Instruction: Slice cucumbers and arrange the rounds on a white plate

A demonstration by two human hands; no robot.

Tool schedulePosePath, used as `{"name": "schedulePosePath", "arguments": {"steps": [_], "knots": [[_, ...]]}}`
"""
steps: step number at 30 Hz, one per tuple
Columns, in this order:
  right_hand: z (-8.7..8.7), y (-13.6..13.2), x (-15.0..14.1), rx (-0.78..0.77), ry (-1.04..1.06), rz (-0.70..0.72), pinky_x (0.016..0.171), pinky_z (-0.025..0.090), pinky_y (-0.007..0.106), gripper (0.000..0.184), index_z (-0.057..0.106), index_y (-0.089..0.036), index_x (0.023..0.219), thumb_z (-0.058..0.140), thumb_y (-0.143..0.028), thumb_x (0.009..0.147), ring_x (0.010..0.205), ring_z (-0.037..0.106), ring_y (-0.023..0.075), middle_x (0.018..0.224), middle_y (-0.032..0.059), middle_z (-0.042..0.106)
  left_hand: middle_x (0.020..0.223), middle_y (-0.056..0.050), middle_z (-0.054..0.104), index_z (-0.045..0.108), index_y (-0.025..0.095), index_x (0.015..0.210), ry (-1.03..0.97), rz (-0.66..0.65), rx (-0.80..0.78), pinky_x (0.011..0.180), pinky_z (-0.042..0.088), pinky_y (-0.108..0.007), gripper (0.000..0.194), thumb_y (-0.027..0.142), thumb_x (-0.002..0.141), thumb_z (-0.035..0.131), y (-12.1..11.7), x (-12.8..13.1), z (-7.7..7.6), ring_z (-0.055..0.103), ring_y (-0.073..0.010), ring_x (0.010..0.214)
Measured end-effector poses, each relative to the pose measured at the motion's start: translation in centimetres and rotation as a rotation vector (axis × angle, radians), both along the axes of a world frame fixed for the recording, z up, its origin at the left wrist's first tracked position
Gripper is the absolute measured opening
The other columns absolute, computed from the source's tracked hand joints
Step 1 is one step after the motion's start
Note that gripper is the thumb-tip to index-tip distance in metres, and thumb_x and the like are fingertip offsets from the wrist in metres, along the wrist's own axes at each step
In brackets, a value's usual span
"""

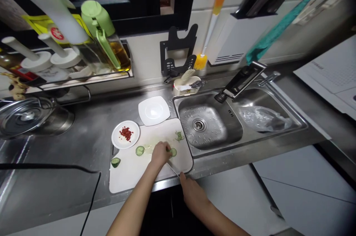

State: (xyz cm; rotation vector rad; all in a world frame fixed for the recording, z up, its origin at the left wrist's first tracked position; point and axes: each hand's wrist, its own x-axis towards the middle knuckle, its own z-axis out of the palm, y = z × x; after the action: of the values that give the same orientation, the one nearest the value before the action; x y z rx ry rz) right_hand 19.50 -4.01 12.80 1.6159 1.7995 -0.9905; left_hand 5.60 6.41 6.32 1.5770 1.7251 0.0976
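Note:
Fingers curled, my left hand (160, 153) presses down on a cucumber (172, 152) on the white cutting board (125, 180); a pale green cut face shows beside the fingertips. My right hand (194, 195) is closed around a knife's handle, which it mostly hides. The thin knife blade (173, 169) points up and left toward my left hand. Left of that hand lie a round cucumber slice (139, 150) and a dark green cucumber end (115, 162). Green trimmings (179, 135) rest near the board's right edge.
A small plate of red chopped pieces (126, 134) overlaps the board's upper left. Behind the board is a white square dish (154, 110). The steel sink (211, 117) adjoins on the right. A lidded pot (55, 119) stands left; a black cable (94, 188) crosses the counter.

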Motion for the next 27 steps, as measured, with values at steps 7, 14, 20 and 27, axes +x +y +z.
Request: {"name": "schedulePosePath", "arguments": {"steps": [7, 14, 20, 27], "knots": [[0.0, 0.1, 0.1, -0.011, 0.006, 0.013, 0.080, 0.049, 0.031, 0.062, 0.033, -0.010, 0.142, 0.029, 0.005, 0.082, 0.100, 0.063, 0.0242, 0.109, 0.0182, 0.065, 0.066, 0.003, 0.062, 0.060, 0.019, 0.070, -0.131, 0.120, -0.024, 0.060, 0.036, -0.020, 0.008, 0.012, 0.068, 0.059, -0.4, -0.6, 0.2, 0.054, -0.0099, 0.062], [-0.9, -0.1, 0.3, 0.047, 0.019, 0.014, 0.085, 0.045, 0.028, 0.062, 0.036, -0.009, 0.139, 0.033, 0.006, 0.079, 0.105, 0.060, 0.0233, 0.111, 0.0181, 0.064, 0.068, 0.001, 0.065, 0.062, 0.019, 0.075, -0.124, 0.388, 0.098, 0.063, 0.040, -0.022, 0.008, 0.021, 0.073, 0.055, -2.5, -4.8, -0.2, 0.058, -0.0121, 0.063], [0.0, 0.6, 0.0, 0.026, 0.003, 0.042, 0.081, 0.046, 0.028, 0.059, 0.041, -0.010, 0.134, 0.034, 0.006, 0.078, 0.102, 0.061, 0.0229, 0.111, 0.0175, 0.063, 0.069, 0.001, 0.066, 0.063, 0.022, 0.075, -0.084, 0.479, 0.089, 0.065, 0.039, -0.023, 0.012, 0.024, 0.075, 0.052, -4.4, -6.0, -0.6, 0.060, -0.0142, 0.066], [0.8, 1.5, -2.0, 0.066, 0.002, 0.115, 0.080, 0.046, 0.030, 0.064, 0.030, -0.008, 0.143, 0.032, 0.004, 0.080, 0.100, 0.062, 0.0249, 0.108, 0.0191, 0.064, 0.070, -0.001, 0.067, 0.063, 0.022, 0.076, -0.049, 0.489, 0.135, 0.066, 0.038, -0.024, 0.013, 0.023, 0.077, 0.050, -4.8, -5.5, -1.0, 0.060, -0.0152, 0.067]]}}
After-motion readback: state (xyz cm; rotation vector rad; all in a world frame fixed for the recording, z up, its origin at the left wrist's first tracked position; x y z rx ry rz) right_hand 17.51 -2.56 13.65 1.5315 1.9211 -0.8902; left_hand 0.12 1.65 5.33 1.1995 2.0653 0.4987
